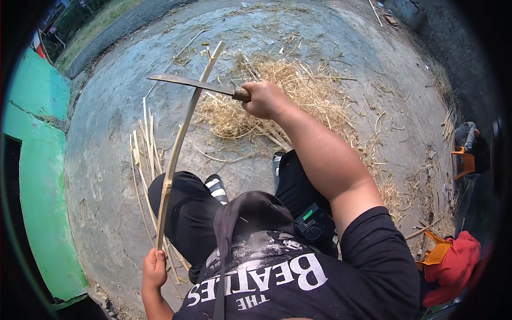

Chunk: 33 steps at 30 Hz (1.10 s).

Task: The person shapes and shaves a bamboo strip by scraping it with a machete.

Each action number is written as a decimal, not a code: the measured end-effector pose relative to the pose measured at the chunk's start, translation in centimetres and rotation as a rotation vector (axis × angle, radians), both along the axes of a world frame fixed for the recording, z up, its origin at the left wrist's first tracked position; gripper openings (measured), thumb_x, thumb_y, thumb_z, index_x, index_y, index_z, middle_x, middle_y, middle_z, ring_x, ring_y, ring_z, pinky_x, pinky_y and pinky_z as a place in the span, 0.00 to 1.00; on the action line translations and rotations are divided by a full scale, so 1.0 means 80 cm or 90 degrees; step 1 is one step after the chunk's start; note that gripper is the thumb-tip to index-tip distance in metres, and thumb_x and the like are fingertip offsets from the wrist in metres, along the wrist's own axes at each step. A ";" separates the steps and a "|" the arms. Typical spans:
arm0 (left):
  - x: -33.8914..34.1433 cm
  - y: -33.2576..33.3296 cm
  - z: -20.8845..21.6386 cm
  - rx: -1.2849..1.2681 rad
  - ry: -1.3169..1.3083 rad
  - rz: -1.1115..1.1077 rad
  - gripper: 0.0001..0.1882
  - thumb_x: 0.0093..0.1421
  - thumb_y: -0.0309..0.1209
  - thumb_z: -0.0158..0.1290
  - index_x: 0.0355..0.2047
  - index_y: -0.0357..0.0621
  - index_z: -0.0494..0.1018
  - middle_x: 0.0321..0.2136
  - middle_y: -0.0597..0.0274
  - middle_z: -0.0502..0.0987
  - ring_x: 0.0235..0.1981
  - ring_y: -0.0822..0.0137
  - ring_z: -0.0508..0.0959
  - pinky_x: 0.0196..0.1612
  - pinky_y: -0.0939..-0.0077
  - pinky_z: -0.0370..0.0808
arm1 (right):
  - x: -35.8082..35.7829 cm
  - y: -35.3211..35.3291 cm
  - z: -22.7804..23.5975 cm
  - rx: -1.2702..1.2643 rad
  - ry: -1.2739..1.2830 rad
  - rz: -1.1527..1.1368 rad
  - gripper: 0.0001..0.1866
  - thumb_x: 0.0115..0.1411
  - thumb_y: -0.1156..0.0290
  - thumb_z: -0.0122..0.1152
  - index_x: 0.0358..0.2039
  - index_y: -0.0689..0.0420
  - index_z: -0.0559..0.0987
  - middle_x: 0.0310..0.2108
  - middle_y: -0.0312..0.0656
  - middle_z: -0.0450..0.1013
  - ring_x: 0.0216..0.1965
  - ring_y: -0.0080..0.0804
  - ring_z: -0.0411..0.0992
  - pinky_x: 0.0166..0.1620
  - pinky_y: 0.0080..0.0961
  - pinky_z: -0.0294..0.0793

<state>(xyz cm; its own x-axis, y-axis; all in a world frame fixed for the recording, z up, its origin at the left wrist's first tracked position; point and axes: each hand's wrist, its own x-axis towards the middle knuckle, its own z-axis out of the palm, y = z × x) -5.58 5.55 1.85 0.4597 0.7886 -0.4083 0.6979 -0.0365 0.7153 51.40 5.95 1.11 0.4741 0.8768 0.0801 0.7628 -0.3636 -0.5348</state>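
Straw-coloured strip (178, 145) crossed by a long knife (216, 88)

Your right hand (264, 100) wraps firmly around the knife's short wooden handle (242, 95), just above the centre of the frame, with the thin blade (181, 80) reaching toward the upper left. Your left hand (154, 271), at lower left, grips the strip's bottom end. From there the strip slants up past your left thigh (186, 213) to the upper middle of the frame, where the blade crosses it; you can't tell from this angle whether the edge bites.

It looks like split bamboo, so expect it to be light and stiff, with some spring toward the far tip. A knot (167, 184) shows partway along, probably its hardest spot. Its edges may splinter, so the low end, well apart from the blade, seems the sensible place to hold.

Further out, more strips (143, 152) lie loosely bunched at the left of the frame. A tangled heap of shavings (314, 101) spreads across the upper middle, over worn, stained concrete (101, 186). A green wall (42, 186) borders the far left; at lower right, red cloth (456, 264) sits beside an orange plastic piece (437, 250), perhaps a chair.
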 end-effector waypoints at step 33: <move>0.041 -0.053 -0.001 0.031 0.053 0.045 0.15 0.76 0.36 0.44 0.38 0.38 0.72 0.20 0.66 0.71 0.19 0.73 0.70 0.25 0.74 0.67 | -0.040 0.011 -0.025 -0.046 -0.123 0.307 0.10 0.53 0.65 0.64 0.37 0.47 0.84 0.35 0.42 0.81 0.39 0.45 0.81 0.41 0.42 0.81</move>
<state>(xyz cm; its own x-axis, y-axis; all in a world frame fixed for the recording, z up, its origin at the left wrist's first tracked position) -2.28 1.29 1.77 0.3680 0.8377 -0.4035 0.7571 -0.0180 0.6531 48.22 6.82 -0.90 -0.0019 0.9984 0.0571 0.9347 0.0221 -0.3546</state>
